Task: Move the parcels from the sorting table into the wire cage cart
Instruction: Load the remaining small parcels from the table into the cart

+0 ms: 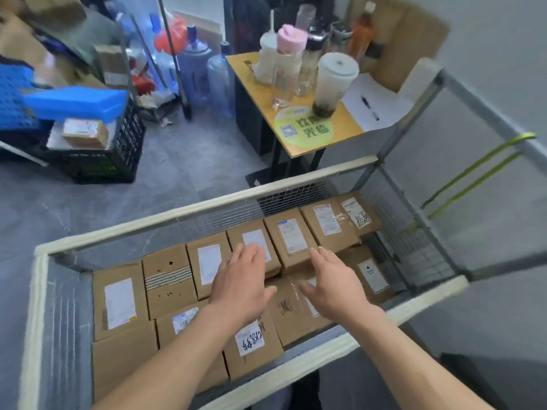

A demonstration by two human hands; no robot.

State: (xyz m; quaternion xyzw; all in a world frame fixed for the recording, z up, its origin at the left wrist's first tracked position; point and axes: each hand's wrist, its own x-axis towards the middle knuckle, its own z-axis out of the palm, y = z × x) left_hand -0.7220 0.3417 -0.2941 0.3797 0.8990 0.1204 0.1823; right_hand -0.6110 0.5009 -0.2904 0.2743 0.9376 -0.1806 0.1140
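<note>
So the parcels (120,300) were all sitting inside the wire cage cart (148,223), packed flat in two tight rows. They were plain brown cardboard boxes, mostly with white printed shipping labels. One box (168,279) had a band of black and white stripes, and one near the front (250,340) had a label with handwritten marker scrawl.

Both arms were bare and reached in over the near rim. The left hand (239,279) and right hand (331,282) were palm down over the middle boxes, fingers straight and a bit spread, with nothing gripped in either. I couldn't tell whether they actually touched the cardboard, since it was a bit blurry.

The cart had thin grid mesh walls on a grey metal frame, with off-white foam padding wrapped along the top rails. Behind it stood a small yellow table (349,122) with a lidded drink cup (333,84) and a pink-topped tumbler (290,42). A black plastic crate (118,149) sat on the grey floor to the left.
</note>
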